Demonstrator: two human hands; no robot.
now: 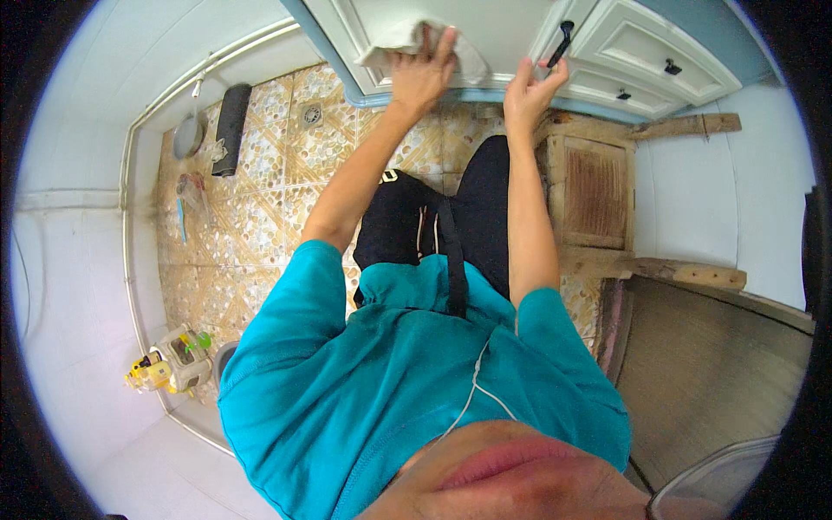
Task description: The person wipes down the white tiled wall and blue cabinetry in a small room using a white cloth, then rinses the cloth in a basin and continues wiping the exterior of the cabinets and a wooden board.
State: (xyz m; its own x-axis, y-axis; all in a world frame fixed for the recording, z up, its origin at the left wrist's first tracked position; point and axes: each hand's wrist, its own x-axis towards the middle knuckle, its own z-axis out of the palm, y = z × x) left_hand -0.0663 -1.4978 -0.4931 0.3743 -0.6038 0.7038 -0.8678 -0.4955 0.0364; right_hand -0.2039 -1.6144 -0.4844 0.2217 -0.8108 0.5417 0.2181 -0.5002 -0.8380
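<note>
My left hand (419, 81) presses a pale cloth (473, 58) with brown patches against the white panelled cabinet door (497, 29). Its fingers look slightly blurred, and part of the cloth is hidden under them. To the right, my right hand (530, 91) has its fingertips at the lower end of the door's black pull handle (563, 40). Some of its fingers are curled and partly hidden. Two panelled drawer fronts, an upper one (650, 49) and a lower one (601, 86) with small black knobs, sit to the right of this handle.
Blue trim (377, 99) edges the cabinet. A wooden stool-like piece (595, 195) stands at the right. Along the left wall are a rolled black mat (233, 130), a grey pan (190, 136) and a holder with bottles (185, 357). A drain (312, 115) is set in the tiled floor.
</note>
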